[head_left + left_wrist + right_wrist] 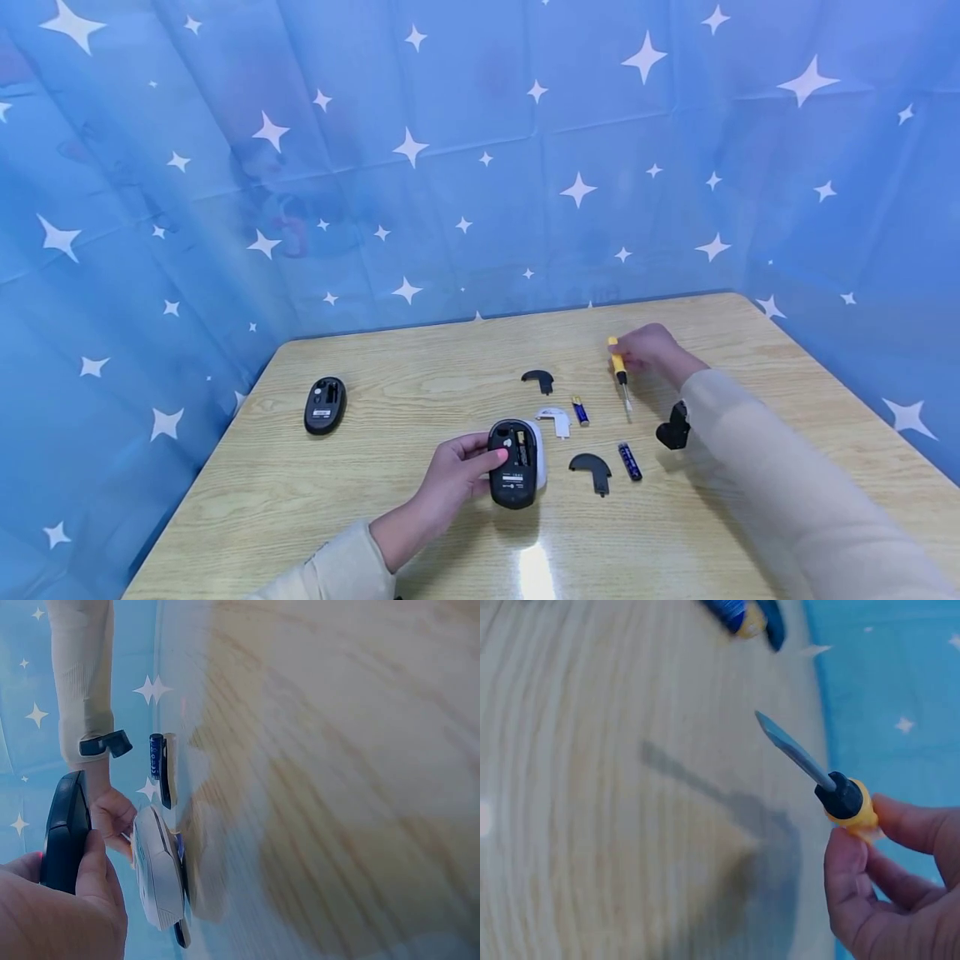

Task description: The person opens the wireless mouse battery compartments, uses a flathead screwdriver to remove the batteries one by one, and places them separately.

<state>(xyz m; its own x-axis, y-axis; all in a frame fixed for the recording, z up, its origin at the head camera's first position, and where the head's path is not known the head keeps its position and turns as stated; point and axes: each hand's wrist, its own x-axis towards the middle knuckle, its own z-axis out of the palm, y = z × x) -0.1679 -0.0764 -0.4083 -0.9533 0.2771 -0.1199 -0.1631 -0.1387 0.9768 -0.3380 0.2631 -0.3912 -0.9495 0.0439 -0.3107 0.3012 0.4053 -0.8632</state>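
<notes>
My left hand grips a black computer mouse, its underside facing up and its battery bay uncovered, with a battery showing inside. Just past it a white mouse is on the table, mostly hidden behind the black one in the head view. In my right hand is a yellow-handled screwdriver, pinched by the handle with its flat metal blade pointing away from the fingers, above the table. Nearest to this hand lies a blue and gold battery.
Battery covers lie in the middle: a black one, a white one and a dark one. Beside the last lies a dark blue battery. Another black mouse sits underside up at left. A starred blue curtain backs the table.
</notes>
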